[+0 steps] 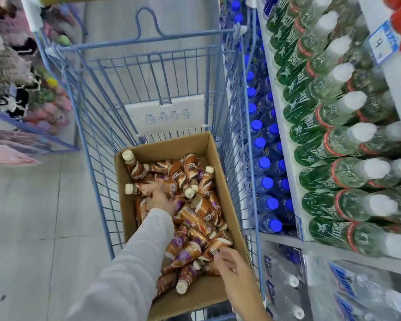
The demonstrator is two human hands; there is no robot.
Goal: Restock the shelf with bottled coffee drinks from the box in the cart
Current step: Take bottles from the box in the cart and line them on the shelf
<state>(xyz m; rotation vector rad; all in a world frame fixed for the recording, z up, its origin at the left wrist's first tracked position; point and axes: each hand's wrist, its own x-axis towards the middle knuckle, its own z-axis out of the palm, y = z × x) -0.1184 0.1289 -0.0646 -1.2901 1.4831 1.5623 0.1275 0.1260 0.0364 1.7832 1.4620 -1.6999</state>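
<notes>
Both hands are down in the open brown cardboard box (208,144) sitting in the blue wire shopping cart (148,72), centre of frame, so I'd call this the pick-up step. My left hand (159,198), grey sleeve, looks curled around a brown-and-cream plastic coffee bottle with a cream cap (148,188) near the box's far end. My right hand (232,262), lower centre, has its fingers bent onto another bottle in the jumbled pile (195,218), though I can't tell if it's actually gripping yet. Next I'd lift both clear and swing right toward the white shelf of green and blue-capped bottles (285,144). No coffee slot visible there.
</notes>
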